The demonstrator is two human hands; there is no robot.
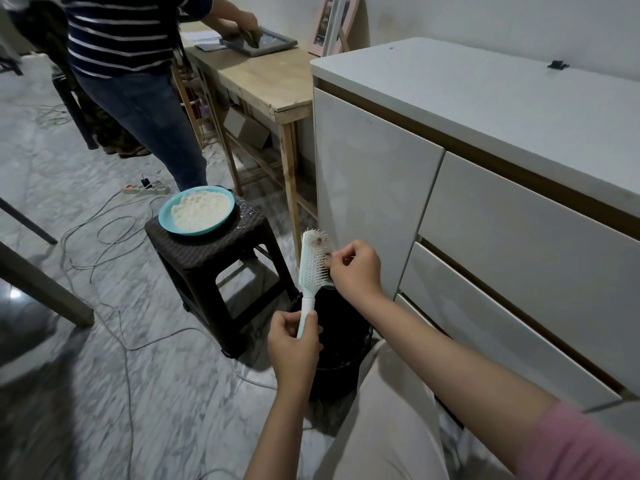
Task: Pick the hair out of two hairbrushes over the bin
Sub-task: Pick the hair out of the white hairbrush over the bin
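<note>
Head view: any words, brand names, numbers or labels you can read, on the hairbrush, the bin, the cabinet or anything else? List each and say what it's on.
No readable text anywhere in this view.
Hairbrush: no brand or marking visible.
Bin: plain black, no label.
Cabinet: a faint small mark on the door, too small to read.
Papers on the wooden table: too far and blurred to read.

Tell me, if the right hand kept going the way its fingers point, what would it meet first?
The brush: the right hand points left into its bristles, at a tuft of hair. Depth is hard to judge, but they look as good as touching.
</note>
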